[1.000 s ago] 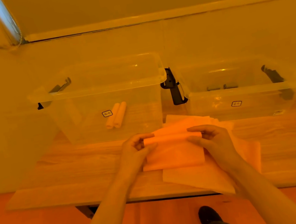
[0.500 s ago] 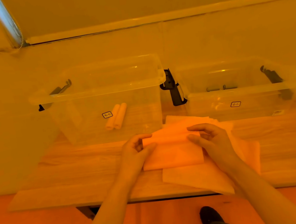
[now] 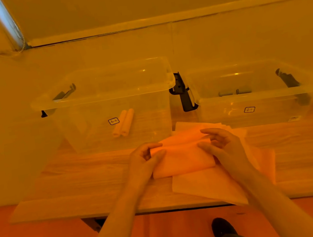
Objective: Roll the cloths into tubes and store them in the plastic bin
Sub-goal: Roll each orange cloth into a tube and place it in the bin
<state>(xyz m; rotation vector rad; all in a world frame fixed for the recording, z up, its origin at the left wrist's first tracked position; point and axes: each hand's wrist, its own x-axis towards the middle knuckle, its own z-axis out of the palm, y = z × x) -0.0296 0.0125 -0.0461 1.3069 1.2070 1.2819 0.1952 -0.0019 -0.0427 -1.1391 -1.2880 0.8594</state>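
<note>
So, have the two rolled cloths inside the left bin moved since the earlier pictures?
No. The two rolls lie side by side just right of the sticker on the left bin, as before.

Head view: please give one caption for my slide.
Both hands, left hand and right hand, pinch a cloth before two bins.

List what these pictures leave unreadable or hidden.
- Head view: labels on the left bin and right bin are too small to read.
- Loose cloths: count hidden, since they overlap under the folded cloth and right hand.
- True colours: masked by orange light.
</note>
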